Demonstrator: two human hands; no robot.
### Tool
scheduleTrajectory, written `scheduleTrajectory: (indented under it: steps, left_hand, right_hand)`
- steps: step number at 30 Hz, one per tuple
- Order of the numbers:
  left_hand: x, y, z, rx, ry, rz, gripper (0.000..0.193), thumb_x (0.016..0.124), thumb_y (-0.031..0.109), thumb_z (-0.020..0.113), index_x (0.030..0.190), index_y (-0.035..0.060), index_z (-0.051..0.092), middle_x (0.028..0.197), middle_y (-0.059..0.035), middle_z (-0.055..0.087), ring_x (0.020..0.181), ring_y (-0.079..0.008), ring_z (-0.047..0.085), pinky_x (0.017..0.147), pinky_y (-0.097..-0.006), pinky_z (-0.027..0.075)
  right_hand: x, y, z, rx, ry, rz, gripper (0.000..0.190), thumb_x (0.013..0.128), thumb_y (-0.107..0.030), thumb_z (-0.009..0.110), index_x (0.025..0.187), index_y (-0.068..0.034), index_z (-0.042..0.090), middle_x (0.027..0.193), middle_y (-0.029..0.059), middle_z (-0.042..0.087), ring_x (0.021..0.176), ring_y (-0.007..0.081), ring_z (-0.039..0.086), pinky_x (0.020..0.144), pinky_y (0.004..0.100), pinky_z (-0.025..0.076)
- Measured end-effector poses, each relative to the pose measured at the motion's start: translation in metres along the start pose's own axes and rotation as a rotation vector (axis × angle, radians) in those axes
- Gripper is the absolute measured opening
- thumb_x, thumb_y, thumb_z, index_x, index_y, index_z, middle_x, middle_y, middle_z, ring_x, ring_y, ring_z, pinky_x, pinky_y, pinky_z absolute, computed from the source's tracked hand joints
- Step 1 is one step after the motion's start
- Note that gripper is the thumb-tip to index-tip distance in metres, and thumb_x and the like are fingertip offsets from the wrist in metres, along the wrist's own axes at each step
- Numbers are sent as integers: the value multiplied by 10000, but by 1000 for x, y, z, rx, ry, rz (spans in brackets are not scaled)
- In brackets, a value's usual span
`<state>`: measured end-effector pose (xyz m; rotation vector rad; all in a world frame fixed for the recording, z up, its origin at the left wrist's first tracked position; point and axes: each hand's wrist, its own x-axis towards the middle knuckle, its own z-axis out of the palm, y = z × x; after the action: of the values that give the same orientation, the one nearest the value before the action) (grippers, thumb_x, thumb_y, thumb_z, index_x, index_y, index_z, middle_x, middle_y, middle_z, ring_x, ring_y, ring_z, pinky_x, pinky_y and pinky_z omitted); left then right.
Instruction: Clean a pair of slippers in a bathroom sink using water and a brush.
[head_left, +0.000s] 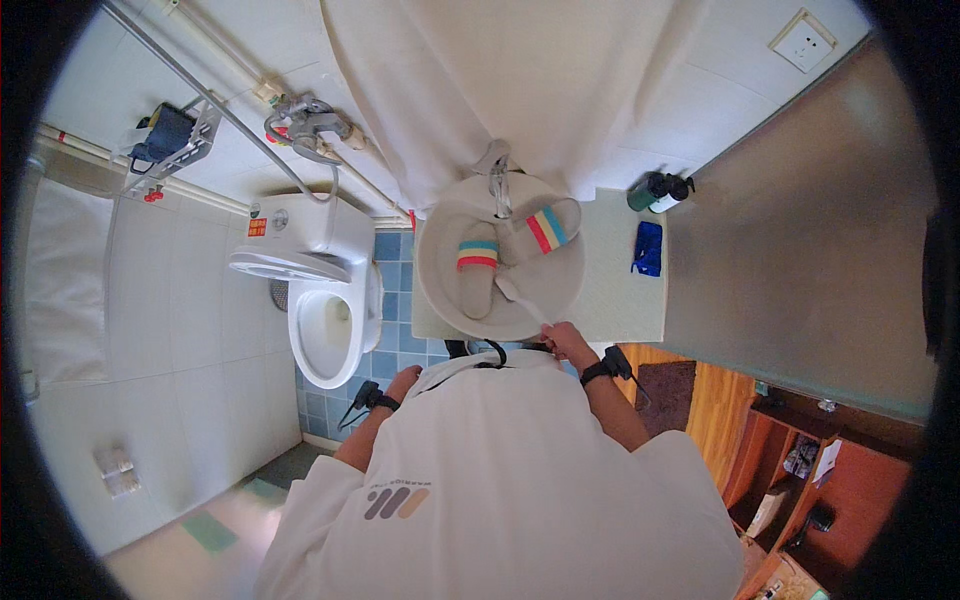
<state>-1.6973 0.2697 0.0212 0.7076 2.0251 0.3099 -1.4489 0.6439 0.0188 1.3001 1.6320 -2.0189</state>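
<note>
Two slippers lie in a round white washbasin (551, 300). The left slipper (477, 259) has a blue, cream and red striped strap and points down the basin. The right slipper (547, 229) rests at a slant against the basin's upper right side. My right hand (566, 342), at the front rim, grips the handle of a white brush (527, 301). The brush's head touches or lies just beside the left slipper. My left hand (406, 381) hangs near my waist, left of the basin; its fingers are partly hidden by my shirt.
A chrome faucet (499, 180) stands behind the basin. Dark pump bottles (646, 192) and a blue packet (647, 248) sit on the counter (611, 300) at right. To the left is a toilet (324, 330) with its lid raised. A shower mixer (307, 127) projects from the wall.
</note>
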Motion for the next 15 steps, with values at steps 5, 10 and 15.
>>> scheduleTrajectory:
  steps: [5, 10, 15]
  left_hand:
    - [3, 3, 2, -20, 15, 22, 408, 881, 369, 644, 1091, 20, 676, 1112, -250, 684, 1081, -427, 632, 915, -478, 510]
    - [22, -5, 6, 2, -11, 108, 416, 899, 377, 618, 1101, 18, 677, 1125, -246, 680, 1090, -423, 628, 933, -485, 504]
    - [33, 3, 0, 40, -29, 128, 411, 924, 366, 576, 1116, 17, 678, 1144, -245, 672, 1100, -424, 622, 951, -489, 495]
  right_hand:
    - [-7, -10, 2, 44, 26, 114, 356, 913, -361, 603, 831, -19, 657, 630, 21, 523, 472, 143, 447, 422, 313, 369]
    - [-15, -4, 3, 42, 50, 116, 357, 928, -372, 599, 871, -25, 661, 644, -1, 508, 493, 109, 435, 433, 285, 361]
    - [-25, 4, 4, -53, 103, 58, 363, 946, -383, 603, 896, -27, 658, 643, 8, 518, 511, 127, 472, 441, 299, 392]
